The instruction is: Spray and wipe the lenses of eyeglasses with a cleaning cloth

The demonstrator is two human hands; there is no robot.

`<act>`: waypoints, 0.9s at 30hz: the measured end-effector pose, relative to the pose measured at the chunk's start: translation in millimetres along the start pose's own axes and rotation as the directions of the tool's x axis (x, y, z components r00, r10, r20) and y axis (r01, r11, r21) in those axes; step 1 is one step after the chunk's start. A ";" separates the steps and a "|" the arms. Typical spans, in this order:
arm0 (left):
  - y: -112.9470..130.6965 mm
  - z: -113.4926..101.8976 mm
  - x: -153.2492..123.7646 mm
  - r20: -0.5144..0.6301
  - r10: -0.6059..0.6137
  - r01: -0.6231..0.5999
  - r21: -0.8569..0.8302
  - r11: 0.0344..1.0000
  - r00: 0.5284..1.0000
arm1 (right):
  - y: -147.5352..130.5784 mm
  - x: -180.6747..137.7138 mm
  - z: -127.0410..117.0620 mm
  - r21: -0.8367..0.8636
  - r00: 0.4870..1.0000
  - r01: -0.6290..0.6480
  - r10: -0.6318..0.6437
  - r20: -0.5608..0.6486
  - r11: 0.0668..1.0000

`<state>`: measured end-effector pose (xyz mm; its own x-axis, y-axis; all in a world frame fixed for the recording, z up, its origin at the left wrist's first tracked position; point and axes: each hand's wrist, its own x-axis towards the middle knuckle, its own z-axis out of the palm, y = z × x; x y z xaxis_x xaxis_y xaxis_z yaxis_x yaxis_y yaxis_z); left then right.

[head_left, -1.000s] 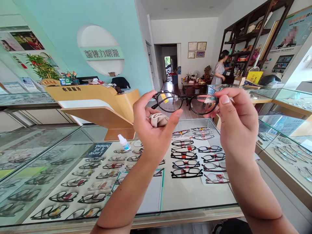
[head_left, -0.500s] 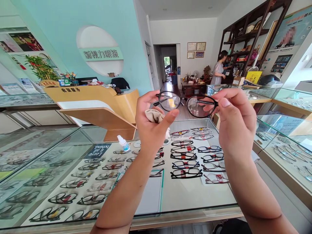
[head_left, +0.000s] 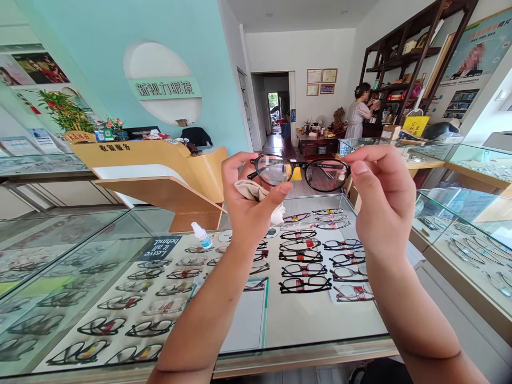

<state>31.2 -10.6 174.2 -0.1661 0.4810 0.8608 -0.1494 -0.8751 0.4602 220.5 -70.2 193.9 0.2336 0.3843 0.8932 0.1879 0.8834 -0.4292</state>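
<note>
A pair of black-rimmed eyeglasses [head_left: 326,177] is held up level above the display counter, lenses towards me. My right hand [head_left: 384,200] pinches the right end of the frame near the hinge between thumb and index finger. At the left end, my left hand [head_left: 252,208] grips the frame, its thumb stretched below the left lens. A pale beige cloth [head_left: 250,188] is tucked in that same hand, with a part hanging below the thumb. The left fingertips are partly hidden behind the frame and cloth.
Under my hands stands a glass display counter [head_left: 312,325] with rows of folded eyeglasses [head_left: 306,285] inside. A small white bottle [head_left: 201,235] stands on top. More glass cases [head_left: 460,224] are at right, a wooden reception desk [head_left: 160,160] at left. A person [head_left: 358,114] stands by the far shelves.
The eyeglasses have levelled out and shifted slightly left, with the right hand moving along. More of the cloth shows below the left thumb. The far person's arm is raised higher towards the shelves.
</note>
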 end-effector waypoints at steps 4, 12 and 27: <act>8.3 3.5 -3.5 -0.018 0.018 -0.019 -0.040 0.999 1.000 | 4.9 0.6 -1.6 -0.017 0.999 -0.052 0.052 0.010 0.999; 28.6 9.6 -7.3 -0.072 -0.225 0.222 -0.043 0.974 0.972 | 13.5 4.5 -5.2 0.084 0.984 -0.167 0.161 0.072 0.982; 32.6 11.3 -4.2 0.384 -0.765 0.856 -0.243 0.456 0.517 | 7.7 7.1 -1.0 -0.056 0.901 0.162 -0.124 0.416 0.985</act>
<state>38.0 -41.7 188.0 0.4029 0.8982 0.1760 -0.4473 0.0254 0.8940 224.5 -61.0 196.8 -0.2095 0.3482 0.9137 0.2767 0.9174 -0.2862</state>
